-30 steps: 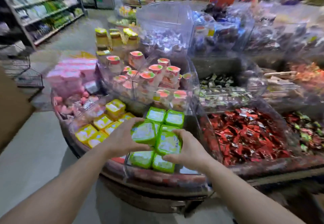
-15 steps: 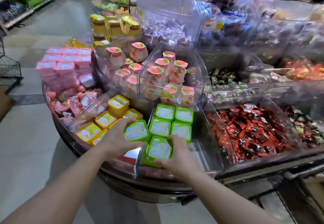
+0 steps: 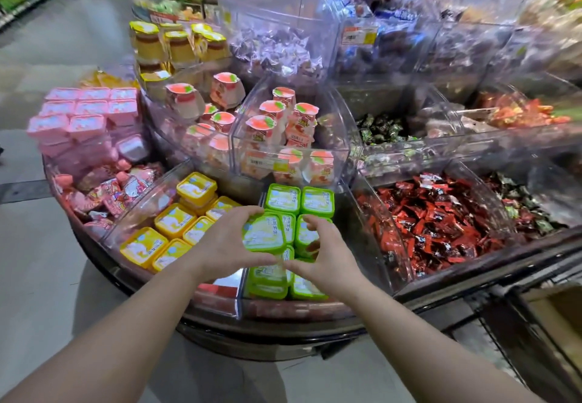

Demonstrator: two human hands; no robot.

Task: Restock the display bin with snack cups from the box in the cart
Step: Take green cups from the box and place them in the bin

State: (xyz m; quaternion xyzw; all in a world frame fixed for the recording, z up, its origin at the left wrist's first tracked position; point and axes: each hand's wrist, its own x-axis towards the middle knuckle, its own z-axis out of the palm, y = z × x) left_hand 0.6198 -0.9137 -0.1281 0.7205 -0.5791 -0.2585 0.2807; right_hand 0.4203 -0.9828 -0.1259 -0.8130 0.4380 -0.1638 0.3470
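Head view: a green snack cup [image 3: 264,233] sits tilted atop the green stack in the clear display bin [image 3: 371,213]. Left hand [image 3: 225,242] has its grip clamped on it; right hand [image 3: 324,253] curls against the neighbouring green cups [image 3: 307,235]. Yellow cups [image 3: 174,220] fill the bin beside, red sweets [image 3: 441,223] opposite.

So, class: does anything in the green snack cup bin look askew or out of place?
Yes: the green cup gripped by the left hand sits tilted above the flat rows, not yet seated. Right hand steadies neighbouring cups.
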